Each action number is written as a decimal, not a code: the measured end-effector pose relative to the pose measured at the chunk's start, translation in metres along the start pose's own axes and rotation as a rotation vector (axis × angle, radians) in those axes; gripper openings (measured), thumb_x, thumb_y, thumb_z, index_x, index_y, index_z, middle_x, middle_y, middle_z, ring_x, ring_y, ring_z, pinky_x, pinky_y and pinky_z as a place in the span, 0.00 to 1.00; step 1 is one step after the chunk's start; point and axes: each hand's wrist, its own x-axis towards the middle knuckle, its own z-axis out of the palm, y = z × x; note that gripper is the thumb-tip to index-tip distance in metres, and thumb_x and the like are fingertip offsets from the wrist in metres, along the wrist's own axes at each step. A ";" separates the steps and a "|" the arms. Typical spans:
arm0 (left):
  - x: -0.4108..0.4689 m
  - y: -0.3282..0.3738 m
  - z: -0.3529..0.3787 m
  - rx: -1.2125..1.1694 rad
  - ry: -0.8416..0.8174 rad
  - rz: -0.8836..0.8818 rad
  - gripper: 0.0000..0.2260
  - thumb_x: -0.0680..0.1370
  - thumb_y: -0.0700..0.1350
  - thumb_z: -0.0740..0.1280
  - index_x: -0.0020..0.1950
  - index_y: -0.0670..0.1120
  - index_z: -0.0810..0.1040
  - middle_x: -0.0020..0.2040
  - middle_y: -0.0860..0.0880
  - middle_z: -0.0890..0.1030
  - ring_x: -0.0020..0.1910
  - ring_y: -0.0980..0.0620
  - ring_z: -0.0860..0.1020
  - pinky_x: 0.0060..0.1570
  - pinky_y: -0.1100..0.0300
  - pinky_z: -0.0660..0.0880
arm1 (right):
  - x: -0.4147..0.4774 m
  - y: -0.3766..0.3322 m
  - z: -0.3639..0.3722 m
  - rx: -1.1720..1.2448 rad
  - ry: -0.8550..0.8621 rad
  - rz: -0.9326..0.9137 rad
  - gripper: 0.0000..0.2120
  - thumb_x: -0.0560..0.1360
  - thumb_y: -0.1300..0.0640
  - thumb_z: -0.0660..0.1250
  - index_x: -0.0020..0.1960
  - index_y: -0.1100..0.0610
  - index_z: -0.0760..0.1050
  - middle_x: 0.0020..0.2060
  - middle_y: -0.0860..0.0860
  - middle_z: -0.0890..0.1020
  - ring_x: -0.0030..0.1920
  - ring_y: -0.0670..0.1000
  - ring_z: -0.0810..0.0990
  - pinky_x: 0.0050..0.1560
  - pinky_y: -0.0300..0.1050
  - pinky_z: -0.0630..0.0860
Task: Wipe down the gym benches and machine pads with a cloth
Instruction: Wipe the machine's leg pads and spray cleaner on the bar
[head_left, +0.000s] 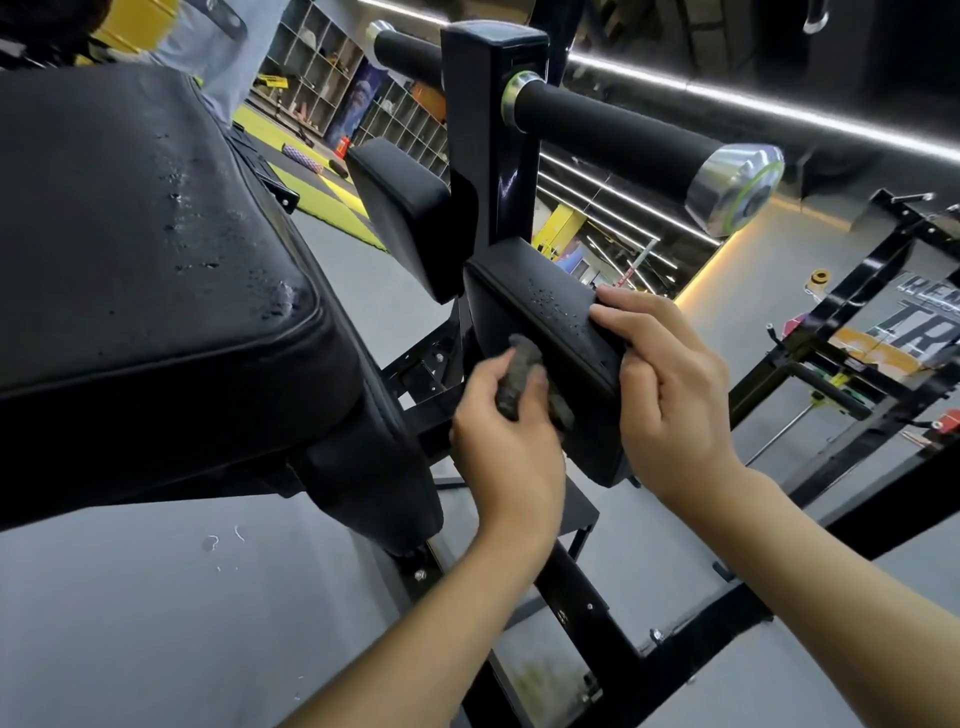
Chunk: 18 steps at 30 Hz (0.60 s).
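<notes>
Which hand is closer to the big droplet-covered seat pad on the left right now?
Left. The left hand, gripping the grey cloth, is just right of the seat pad, not touching it. The right hand is farther right, gripping the small pad.

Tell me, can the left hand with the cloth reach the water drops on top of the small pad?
Probably yes. The left hand holds the cloth at the side of the small pad, just below the drops on top. The right hand grips only the pad's end, so nothing covers them.
</notes>
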 end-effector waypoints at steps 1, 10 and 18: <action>-0.008 0.002 -0.004 -0.023 -0.054 0.007 0.06 0.79 0.40 0.69 0.55 0.46 0.82 0.45 0.52 0.83 0.46 0.52 0.82 0.49 0.48 0.81 | 0.000 0.000 0.001 0.001 0.009 -0.003 0.21 0.76 0.63 0.52 0.59 0.66 0.79 0.61 0.57 0.78 0.62 0.51 0.76 0.62 0.41 0.73; -0.011 0.000 -0.005 -0.040 -0.122 -0.100 0.06 0.80 0.40 0.68 0.55 0.47 0.82 0.41 0.51 0.83 0.39 0.53 0.81 0.41 0.53 0.82 | -0.001 -0.001 0.003 -0.005 0.034 0.007 0.21 0.75 0.63 0.52 0.59 0.65 0.79 0.61 0.57 0.79 0.63 0.52 0.76 0.64 0.40 0.71; -0.004 -0.015 0.000 0.012 -0.100 -0.140 0.07 0.79 0.47 0.66 0.53 0.51 0.82 0.44 0.47 0.84 0.42 0.45 0.83 0.46 0.42 0.82 | -0.001 -0.002 0.003 -0.011 0.039 0.019 0.21 0.75 0.63 0.52 0.59 0.65 0.79 0.60 0.57 0.79 0.62 0.52 0.76 0.63 0.40 0.72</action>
